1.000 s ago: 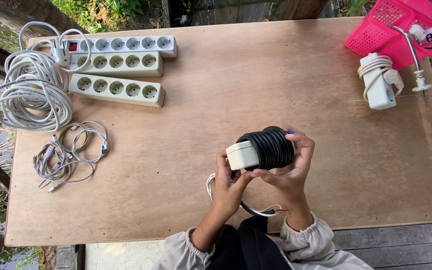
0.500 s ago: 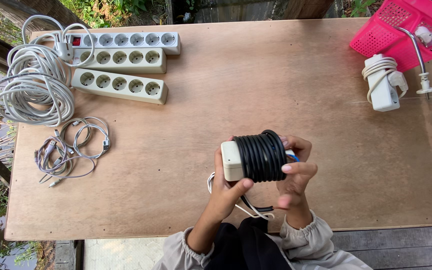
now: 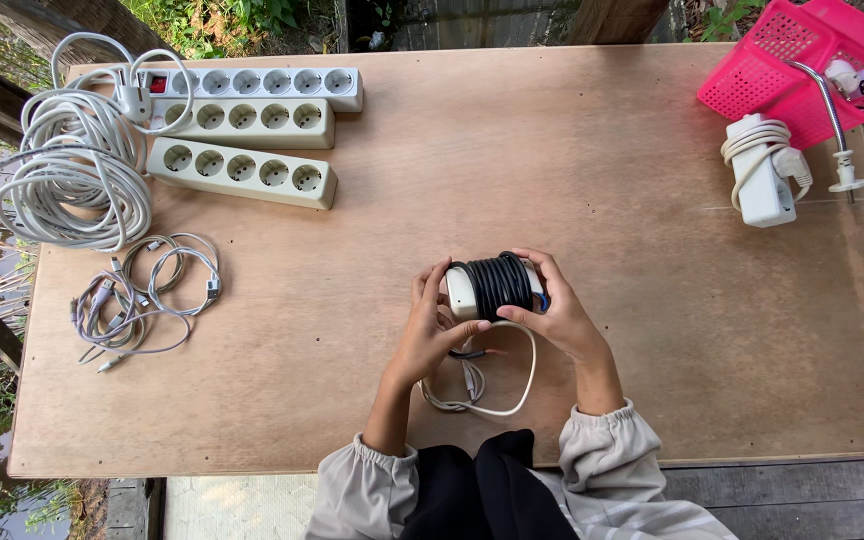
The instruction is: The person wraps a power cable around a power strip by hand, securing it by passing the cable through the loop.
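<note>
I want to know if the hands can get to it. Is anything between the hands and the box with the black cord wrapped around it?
No. Both hands are already on it: the left hand holds one end of the cord-wrapped box and the right hand cups the other. Only a loose white cable lies below on the table.

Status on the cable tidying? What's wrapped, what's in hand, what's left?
Done: one white strip by the pink basket has its cord wound on. In hand: left hand and right hand hold a strip wound in black cable. Left: three power strips, loose white cords and thin cables.
</note>
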